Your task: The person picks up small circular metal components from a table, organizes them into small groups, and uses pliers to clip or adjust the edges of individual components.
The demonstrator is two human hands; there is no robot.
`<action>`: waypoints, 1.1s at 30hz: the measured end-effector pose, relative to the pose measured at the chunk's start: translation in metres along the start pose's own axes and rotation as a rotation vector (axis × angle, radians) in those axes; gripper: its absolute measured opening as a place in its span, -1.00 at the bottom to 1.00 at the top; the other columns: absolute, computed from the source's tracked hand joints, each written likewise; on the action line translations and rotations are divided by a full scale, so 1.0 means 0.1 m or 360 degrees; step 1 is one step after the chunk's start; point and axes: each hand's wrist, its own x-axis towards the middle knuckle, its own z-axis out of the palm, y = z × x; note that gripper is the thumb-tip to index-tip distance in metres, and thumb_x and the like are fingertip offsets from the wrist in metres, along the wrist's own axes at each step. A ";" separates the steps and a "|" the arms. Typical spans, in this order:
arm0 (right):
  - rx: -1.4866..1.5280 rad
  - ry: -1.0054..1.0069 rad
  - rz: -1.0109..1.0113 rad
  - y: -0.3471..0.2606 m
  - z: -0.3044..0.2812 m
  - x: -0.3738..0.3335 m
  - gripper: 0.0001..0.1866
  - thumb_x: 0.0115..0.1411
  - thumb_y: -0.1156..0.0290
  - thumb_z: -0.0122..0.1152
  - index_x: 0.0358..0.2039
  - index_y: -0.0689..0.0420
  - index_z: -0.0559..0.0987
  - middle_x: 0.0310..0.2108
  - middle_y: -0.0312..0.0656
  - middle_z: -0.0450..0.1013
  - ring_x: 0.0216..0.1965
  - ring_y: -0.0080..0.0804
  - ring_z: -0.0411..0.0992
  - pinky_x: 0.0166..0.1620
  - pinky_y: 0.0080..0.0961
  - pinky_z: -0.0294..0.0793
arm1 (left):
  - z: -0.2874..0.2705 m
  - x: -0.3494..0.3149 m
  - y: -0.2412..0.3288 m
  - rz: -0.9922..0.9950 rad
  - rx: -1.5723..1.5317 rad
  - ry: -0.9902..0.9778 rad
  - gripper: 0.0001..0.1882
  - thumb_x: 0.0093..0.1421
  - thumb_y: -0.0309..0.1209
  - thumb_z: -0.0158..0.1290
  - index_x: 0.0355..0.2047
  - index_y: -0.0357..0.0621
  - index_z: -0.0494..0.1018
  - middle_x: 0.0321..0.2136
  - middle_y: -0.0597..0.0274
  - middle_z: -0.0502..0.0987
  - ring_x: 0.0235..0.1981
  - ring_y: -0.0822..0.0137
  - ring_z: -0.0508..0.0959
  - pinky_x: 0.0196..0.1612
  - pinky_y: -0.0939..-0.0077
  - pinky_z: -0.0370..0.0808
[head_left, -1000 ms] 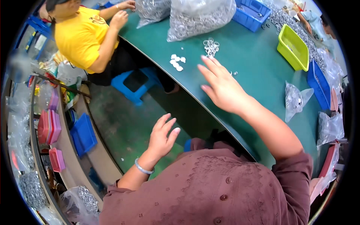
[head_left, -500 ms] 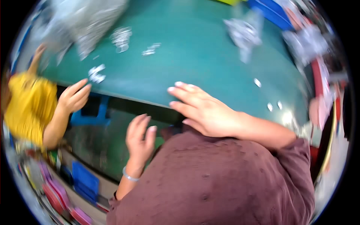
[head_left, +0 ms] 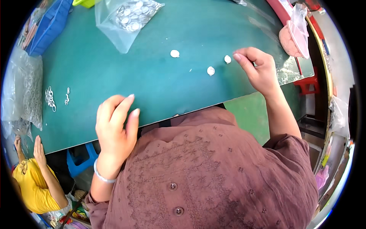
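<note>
My right hand (head_left: 261, 70) is over the right part of the green table (head_left: 152, 76), with thumb and index finger brought together and the other fingers curled. Whether anything small is between the fingertips is hidden. Just left of those tips lies a small white disc with tabs (head_left: 227, 59). A second such disc (head_left: 211, 71) is a little nearer to me, and a white oval disc (head_left: 174, 54) lies farther left. My left hand (head_left: 116, 128), with a pale bracelet at the wrist, hovers by the table's near edge. Its fingers are loosely bent, the thumb apart, and it holds nothing.
A clear bag of white discs (head_left: 135, 17) lies at the far side. Metal rings (head_left: 50, 98) and small metal pieces (head_left: 67, 96) are at left, near a large clear bag (head_left: 30, 87). A blue bin (head_left: 49, 26) and a pink basket (head_left: 293, 40) flank the table. A person in yellow (head_left: 36, 187) sits left.
The view has swung to the right. My right hand has gone from spread fingers at the table edge to a pinch by the discs. My left hand has come up to the table edge.
</note>
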 end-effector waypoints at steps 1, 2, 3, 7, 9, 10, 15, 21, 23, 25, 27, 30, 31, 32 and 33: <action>-0.0212 -0.0149 0.0023 0.08 -0.08 -0.03 -0.90 0.03 0.46 0.13 -0.52 0.22 0.50 -0.62 -0.16 0.38 -0.57 -0.31 0.36 -0.47 -0.56 0.35 | 0.06 0.12 0.06 0.0034 -0.0002 -0.0047 -0.71 -0.05 -0.58 0.06 -0.24 -0.25 0.42 -0.36 0.07 0.39 -0.34 0.18 0.41 -0.28 0.43 0.35; -0.0430 -0.0283 0.0067 0.19 -0.17 -0.07 -0.87 0.03 0.43 0.14 -0.55 0.22 0.49 -0.64 -0.17 0.37 -0.58 -0.27 0.36 -0.47 -0.54 0.35 | 0.12 0.22 0.12 0.0043 0.0008 -0.0094 -0.71 -0.04 -0.58 0.06 -0.24 -0.25 0.42 -0.35 0.07 0.39 -0.33 0.16 0.41 -0.27 0.43 0.35; -0.0477 -0.0244 0.0104 0.27 -0.24 -0.09 -0.87 0.03 0.43 0.14 -0.55 0.22 0.49 -0.64 -0.17 0.37 -0.58 -0.27 0.36 -0.47 -0.54 0.35 | 0.25 0.36 0.18 0.0070 -0.0023 -0.0121 -0.71 -0.04 -0.57 0.06 -0.24 -0.24 0.42 -0.34 0.06 0.39 -0.32 0.15 0.41 -0.26 0.43 0.36; -0.0153 0.0078 -0.0211 0.50 -0.30 -0.14 -0.90 -0.04 0.52 0.16 -0.44 0.19 0.49 -0.62 -0.17 0.33 -0.54 -0.27 0.34 -0.46 -0.51 0.34 | 0.39 0.48 0.27 0.0110 0.0052 -0.0115 -0.69 -0.06 -0.56 0.07 -0.23 -0.26 0.42 -0.32 0.01 0.40 -0.27 0.08 0.41 -0.21 0.36 0.36; -0.0205 0.0072 -0.0124 0.57 -0.50 -0.20 -0.86 -0.06 0.46 0.15 -0.42 0.12 0.48 -0.48 -0.15 0.38 -0.42 -0.19 0.39 -0.37 -0.41 0.40 | 0.43 0.54 0.28 0.0055 0.0011 -0.0171 -0.71 -0.03 -0.56 0.04 -0.22 -0.27 0.41 -0.31 0.00 0.38 -0.28 0.08 0.40 -0.21 0.36 0.35; -0.0259 0.0174 -0.0184 0.71 -0.61 -0.24 -0.88 -0.06 0.48 0.14 -0.43 0.14 0.49 -0.45 -0.14 0.38 -0.38 -0.19 0.39 -0.33 -0.40 0.41 | 0.44 0.56 0.29 0.0019 -0.0002 -0.0209 -0.72 -0.01 -0.56 0.03 -0.23 -0.28 0.41 -0.31 0.00 0.38 -0.28 0.07 0.40 -0.20 0.36 0.35; -0.0671 0.0741 0.0502 1.63 -1.37 -0.45 -0.86 -0.07 0.49 0.13 -0.42 0.17 0.51 -0.44 -0.09 0.42 -0.41 -0.19 0.42 -0.29 -0.38 0.43 | 0.49 0.63 0.30 -0.0085 0.0004 -0.0235 -0.74 0.01 -0.55 0.02 -0.23 -0.29 0.41 -0.31 0.00 0.38 -0.27 0.10 0.40 -0.20 0.36 0.35; -0.1045 0.0539 0.0759 2.80 -1.90 -0.34 -0.73 0.02 0.33 0.08 -0.31 0.22 0.51 -0.35 0.08 0.45 -0.26 -0.01 0.42 -0.21 -0.24 0.38 | 0.56 0.68 0.33 -0.0049 0.0103 -0.0202 -0.76 -0.02 -0.54 0.06 -0.27 -0.26 0.44 -0.34 0.01 0.41 -0.30 0.10 0.42 -0.22 0.38 0.37; -0.1285 0.0366 0.0837 2.98 -2.09 -0.42 -0.73 0.10 0.30 -0.03 -0.35 0.22 0.52 -0.37 0.09 0.44 -0.27 0.02 0.40 -0.24 -0.19 0.37 | 0.55 0.70 0.33 -0.0076 0.0052 -0.0214 -0.76 -0.04 -0.55 0.07 -0.29 -0.26 0.44 -0.37 0.05 0.41 -0.34 0.15 0.42 -0.27 0.42 0.37; -0.1417 0.0477 0.0942 3.20 -2.23 -0.46 -0.73 0.12 0.32 -0.10 -0.30 0.22 0.48 -0.31 0.12 0.42 -0.22 0.07 0.37 -0.20 -0.17 0.34 | 0.51 0.63 0.36 -0.0131 0.0012 -0.0186 -0.76 -0.05 -0.56 0.08 -0.30 -0.27 0.44 -0.38 0.06 0.41 -0.36 0.17 0.42 -0.29 0.44 0.37; -0.1591 0.0632 0.1173 3.45 -2.58 -0.64 -0.67 0.12 0.24 -0.17 -0.33 0.20 0.47 -0.26 0.13 0.40 -0.19 0.05 0.36 -0.14 -0.16 0.33 | 0.48 0.56 0.37 -0.0123 0.0040 -0.0176 -0.77 0.00 -0.60 0.03 -0.27 -0.28 0.43 -0.38 0.13 0.40 -0.41 0.34 0.40 -0.33 0.58 0.36; -0.1316 0.0987 0.1220 2.93 -3.02 -0.89 -0.59 0.12 0.15 -0.09 -0.21 0.22 0.48 -0.30 0.01 0.46 -0.21 -0.15 0.42 -0.14 -0.38 0.34 | 0.50 0.52 0.44 -0.0238 -0.0261 -0.0190 -0.77 -0.01 -0.60 0.04 -0.28 -0.27 0.44 -0.41 0.14 0.41 -0.44 0.37 0.40 -0.37 0.60 0.36; -0.1393 0.1081 0.1016 2.61 -3.02 -0.97 -0.61 0.13 0.16 -0.07 -0.22 0.24 0.48 -0.31 -0.04 0.47 -0.23 -0.25 0.43 -0.15 -0.44 0.34 | 0.53 0.55 0.47 -0.0255 -0.0400 -0.0189 -0.78 -0.02 -0.58 0.06 -0.29 -0.26 0.45 -0.42 0.13 0.42 -0.45 0.35 0.42 -0.39 0.59 0.38; -0.1469 0.1174 0.0815 2.28 -2.96 -1.05 -0.62 0.14 0.18 -0.05 -0.24 0.25 0.48 -0.32 -0.09 0.48 -0.26 -0.34 0.44 -0.16 -0.50 0.34 | 0.56 0.61 0.53 -0.0297 -0.0607 -0.0287 -0.79 0.00 -0.58 0.04 -0.28 -0.26 0.44 -0.42 0.16 0.43 -0.45 0.42 0.42 -0.39 0.62 0.38; -0.1231 0.1156 0.0569 1.98 -2.77 -1.09 -0.68 0.17 0.23 -0.04 -0.26 0.24 0.48 -0.35 -0.17 0.48 -0.31 -0.47 0.42 -0.19 -0.60 0.34 | 0.61 0.66 0.60 -0.0354 -0.0825 -0.0397 -0.81 0.05 -0.55 0.03 -0.28 -0.28 0.44 -0.41 0.19 0.43 -0.45 0.46 0.41 -0.35 0.63 0.38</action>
